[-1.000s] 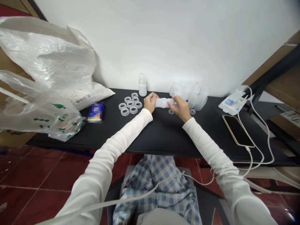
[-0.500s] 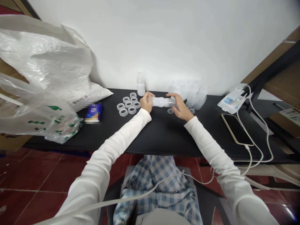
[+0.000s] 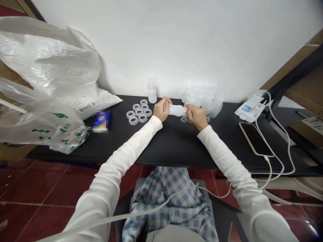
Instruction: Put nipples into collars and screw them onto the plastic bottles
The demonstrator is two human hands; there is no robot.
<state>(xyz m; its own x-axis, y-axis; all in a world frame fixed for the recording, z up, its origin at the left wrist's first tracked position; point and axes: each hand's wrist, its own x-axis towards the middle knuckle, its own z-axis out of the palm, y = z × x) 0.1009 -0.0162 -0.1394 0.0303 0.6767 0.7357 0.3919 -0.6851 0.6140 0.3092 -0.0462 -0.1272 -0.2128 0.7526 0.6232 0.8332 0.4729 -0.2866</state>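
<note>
A small translucent plastic bottle [image 3: 176, 109] lies sideways between my two hands, just above the black table [image 3: 161, 144]. My left hand [image 3: 162, 109] is closed round its base end. My right hand [image 3: 196, 115] is closed round its neck end, fingers wrapped over the cap part. Several clear plastic rings [image 3: 139, 113] lie in a cluster left of my left hand. One upright finished bottle [image 3: 151, 90] stands by the wall behind them. A heap of clear caps and bottles [image 3: 204, 99] sits behind my right hand.
Large plastic bags [image 3: 47, 84] fill the table's left end, with a small blue packet [image 3: 101, 121] beside them. A phone [image 3: 255, 139] on a white cable and a white box [image 3: 249, 108] lie at the right. A few loose rings [image 3: 184, 119] rest under my hands.
My right hand's fingers, spread over the bottle's neck half a second ago, have closed round it. Both hands and the bottle shifted slightly toward me and to the right.
</note>
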